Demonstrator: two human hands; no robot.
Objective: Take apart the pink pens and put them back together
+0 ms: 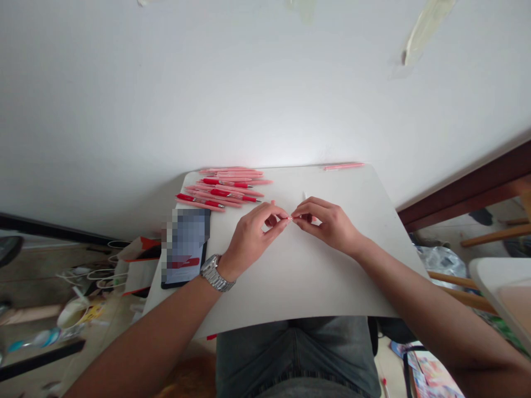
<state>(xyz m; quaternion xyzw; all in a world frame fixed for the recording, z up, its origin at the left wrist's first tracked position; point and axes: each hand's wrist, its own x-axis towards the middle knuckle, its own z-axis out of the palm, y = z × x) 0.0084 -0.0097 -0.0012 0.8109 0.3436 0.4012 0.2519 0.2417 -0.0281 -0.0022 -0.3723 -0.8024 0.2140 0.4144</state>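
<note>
My left hand (255, 235), with a metal watch (215, 273) on its wrist, and my right hand (326, 221) meet fingertip to fingertip above the small white table (298, 276). Both pinch a tiny pink and white part (290, 219) between thumb and forefinger; it is too small to name surely. A thin white piece (304, 195) lies on the table just behind my right hand. A heap of several pink and red pens (226, 189) lies at the table's far left corner. One pink pen (343, 166) lies alone at the far edge.
A phone (185, 249) lies at the table's left edge. A white wall rises right behind the table. Bags, wires and bottles clutter the floor at the left. Wooden furniture and another white surface (504, 287) stand at the right. My jeans-clad lap is under the near edge.
</note>
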